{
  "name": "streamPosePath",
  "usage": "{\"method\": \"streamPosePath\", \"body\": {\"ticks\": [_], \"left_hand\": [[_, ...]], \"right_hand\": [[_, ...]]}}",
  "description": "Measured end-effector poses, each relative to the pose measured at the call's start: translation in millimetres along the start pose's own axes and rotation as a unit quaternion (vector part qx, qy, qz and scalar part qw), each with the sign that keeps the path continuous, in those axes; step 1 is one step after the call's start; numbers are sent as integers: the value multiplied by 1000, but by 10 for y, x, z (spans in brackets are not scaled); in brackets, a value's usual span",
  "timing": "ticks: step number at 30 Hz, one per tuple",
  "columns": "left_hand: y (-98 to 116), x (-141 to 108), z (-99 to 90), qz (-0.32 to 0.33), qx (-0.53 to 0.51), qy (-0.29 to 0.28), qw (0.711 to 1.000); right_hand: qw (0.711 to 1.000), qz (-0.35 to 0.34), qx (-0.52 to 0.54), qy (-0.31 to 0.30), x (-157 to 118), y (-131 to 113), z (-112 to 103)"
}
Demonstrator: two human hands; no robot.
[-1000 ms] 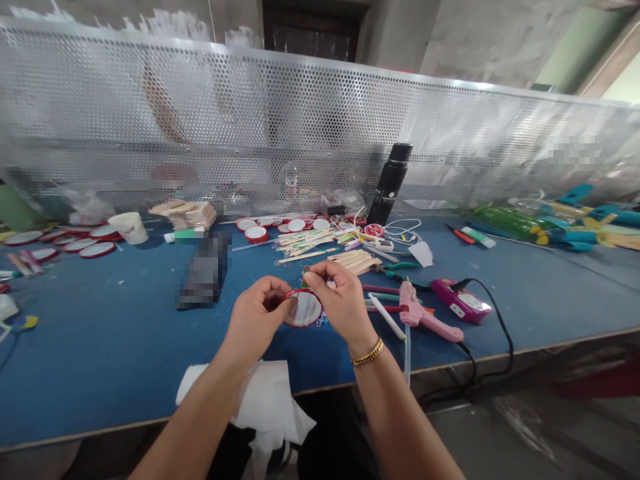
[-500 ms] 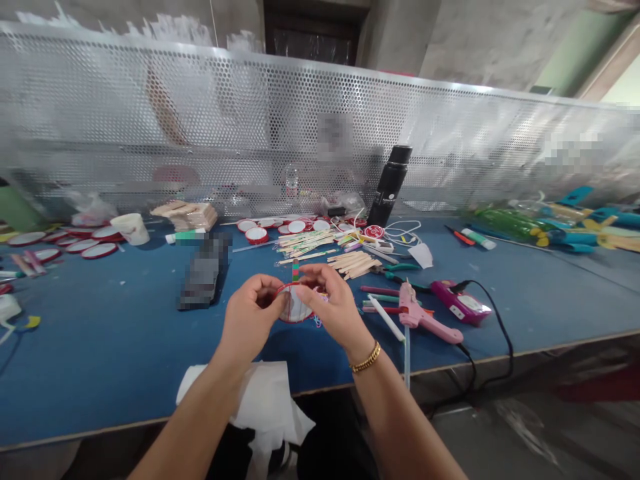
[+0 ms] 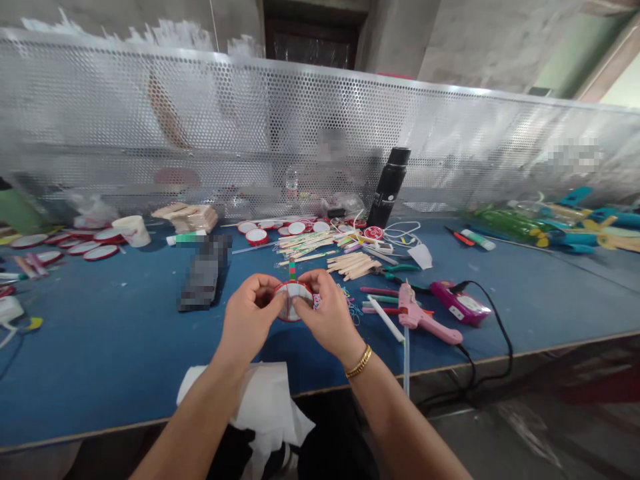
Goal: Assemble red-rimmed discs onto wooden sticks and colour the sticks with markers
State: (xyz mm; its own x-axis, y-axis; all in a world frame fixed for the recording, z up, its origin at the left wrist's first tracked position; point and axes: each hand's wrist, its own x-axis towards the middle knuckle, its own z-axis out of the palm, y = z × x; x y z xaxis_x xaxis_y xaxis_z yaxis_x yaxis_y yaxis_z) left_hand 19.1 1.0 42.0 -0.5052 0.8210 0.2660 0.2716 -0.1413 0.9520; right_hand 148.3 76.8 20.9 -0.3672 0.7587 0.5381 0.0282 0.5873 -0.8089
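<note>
Has drawn the right hand (image 3: 327, 313) inward since the earlier frame, round to the right edge of the red-rimmed disc (image 3: 299, 291), leaving the striped stick (image 3: 293, 269) more fully in view, upright beyond the far rim. Pinches that disc above the blue table (image 3: 125, 347), right in front of the body, with the left hand (image 3: 253, 313) gripping opposite: thumbs close together on the pale face, fingers curled behind. Holds from two sides probably to keep disc and stick steady and aligned; cannot tell about any bond between them, hidden from here. Keeps coloured loops (image 3: 353, 303) just beside the right hand, then pens (image 3: 379, 292) and a pink glue gun (image 3: 423, 317), handle pointing outward, seemingly for easy reach, yet in the way of any rightward sweep. Faces plain wooden sticks (image 3: 353, 265) ahead, in front of a leaning black bottle (image 3: 389, 187). Has a blurred dark object (image 3: 205, 273) to the left, and white paper (image 3: 265, 393) over the near edge, partly behind the left forearm.
</note>
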Motion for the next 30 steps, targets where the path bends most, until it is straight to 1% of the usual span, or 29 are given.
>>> {"method": "streamPosePath", "body": {"ticks": [2, 5, 7, 12, 19, 21, 25, 27, 28, 30], "left_hand": [[-9, -2, 2, 6, -14, -9, 1000], [-13, -12, 6, 10, -41, -40, 998], [-10, -16, 8, 11, -33, -54, 998], [12, -11, 9, 17, 16, -40, 999], [16, -10, 1, -11, 13, -34, 999], [10, -2, -4, -12, 12, -32, 999], [4, 17, -17, -1, 37, -12, 999], [-5, 26, -23, -8, 35, -9, 999], [-12, 29, -25, -11, 32, -7, 999], [-28, 35, -27, -14, 22, 2, 1000]], "right_hand": [[1000, 1, -1, 8, -4, 10, 1], [1000, 4, 2, 14, -6, 30, 4], [1000, 1, -2, 16, -6, 41, 9], [1000, -8, -20, 23, -17, 37, 32], [1000, -14, -3, 4, -21, 8, 45], [1000, -18, -15, -2, -23, -8, 39], [998, -29, -47, -17, -42, -39, 15], [999, -37, -27, -11, -48, -40, -3], [999, -38, 0, 0, -47, -38, -14], [993, -27, 105, 44, -41, -37, -37]]}}
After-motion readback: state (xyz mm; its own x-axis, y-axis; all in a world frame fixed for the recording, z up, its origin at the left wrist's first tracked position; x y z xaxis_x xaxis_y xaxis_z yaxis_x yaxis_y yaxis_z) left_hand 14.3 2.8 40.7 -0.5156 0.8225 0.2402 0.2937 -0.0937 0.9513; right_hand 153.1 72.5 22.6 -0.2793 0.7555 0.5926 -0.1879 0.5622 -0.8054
